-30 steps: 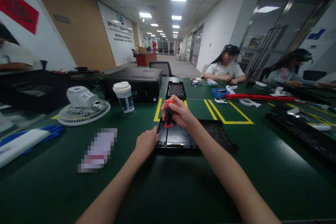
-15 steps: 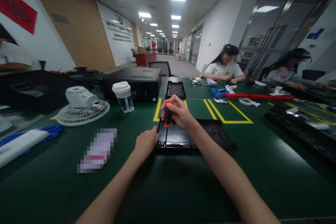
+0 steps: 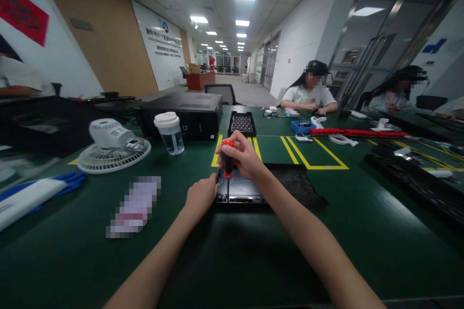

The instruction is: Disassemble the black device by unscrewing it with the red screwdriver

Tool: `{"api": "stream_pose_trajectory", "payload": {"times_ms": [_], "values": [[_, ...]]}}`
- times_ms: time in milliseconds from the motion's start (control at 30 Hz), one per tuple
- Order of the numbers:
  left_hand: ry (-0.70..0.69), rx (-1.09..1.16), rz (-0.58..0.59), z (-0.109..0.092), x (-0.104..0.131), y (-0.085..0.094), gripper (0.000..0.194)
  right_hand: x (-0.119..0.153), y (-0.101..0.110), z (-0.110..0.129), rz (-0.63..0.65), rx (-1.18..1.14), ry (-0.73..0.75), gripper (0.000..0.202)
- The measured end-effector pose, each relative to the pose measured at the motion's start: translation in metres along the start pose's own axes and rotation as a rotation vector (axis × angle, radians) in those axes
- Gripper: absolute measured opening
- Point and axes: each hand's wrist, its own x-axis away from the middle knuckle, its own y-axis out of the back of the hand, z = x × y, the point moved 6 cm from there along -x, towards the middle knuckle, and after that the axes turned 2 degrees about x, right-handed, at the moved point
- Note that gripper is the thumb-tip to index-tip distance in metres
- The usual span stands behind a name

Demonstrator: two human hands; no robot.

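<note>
A screwdriver (image 3: pixel 227 160) with a red and black handle stands nearly upright in my right hand (image 3: pixel 244 154), its fingers closed round the handle. The thin shaft points down at the near left part of a flat black panel (image 3: pixel 286 181), which looks like a computer case part. Whether the tip touches the panel I cannot tell. At the panel's left edge my left hand (image 3: pixel 202 194) is closed on the rim, with its fingertips partly hidden. My right forearm covers some of the panel.
Beyond the panel sits a black tray (image 3: pixel 241 124) of small parts. A lidded cup (image 3: pixel 170 133), a white fan (image 3: pixel 114 147) and a black computer case (image 3: pixel 184 111) stand to the left. A blue box (image 3: pixel 303 127) lies right, near a seated person (image 3: pixel 310 91).
My right hand has shifted slightly left and down with the screwdriver, whose shaft now stands more upright. My left hand has stayed at the panel's edge.
</note>
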Motion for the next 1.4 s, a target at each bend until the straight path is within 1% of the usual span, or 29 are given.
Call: {"api": "stream_pose_trajectory", "payload": {"times_ms": [533, 633, 867, 1033, 1400], "values": [[-0.015, 0.017, -0.022, -0.001, 0.001, 0.002, 0.029, 0.004, 0.003, 0.000, -0.153, 0.116, 0.050, 0.028], [-0.005, 0.015, -0.010, -0.001, 0.001, 0.002, 0.029, 0.005, 0.004, 0.000, -0.182, 0.133, 0.059, 0.029], [-0.014, 0.002, -0.021, -0.002, 0.001, 0.003, 0.028, 0.007, 0.007, 0.001, -0.226, 0.170, 0.083, 0.030], [-0.023, 0.014, -0.026, -0.004, 0.003, 0.005, 0.027, 0.009, 0.007, 0.002, -0.269, 0.213, 0.075, 0.031], [-0.004, 0.020, 0.005, -0.005, 0.005, 0.008, 0.028, 0.011, 0.008, 0.004, -0.339, 0.246, 0.084, 0.031]]}}
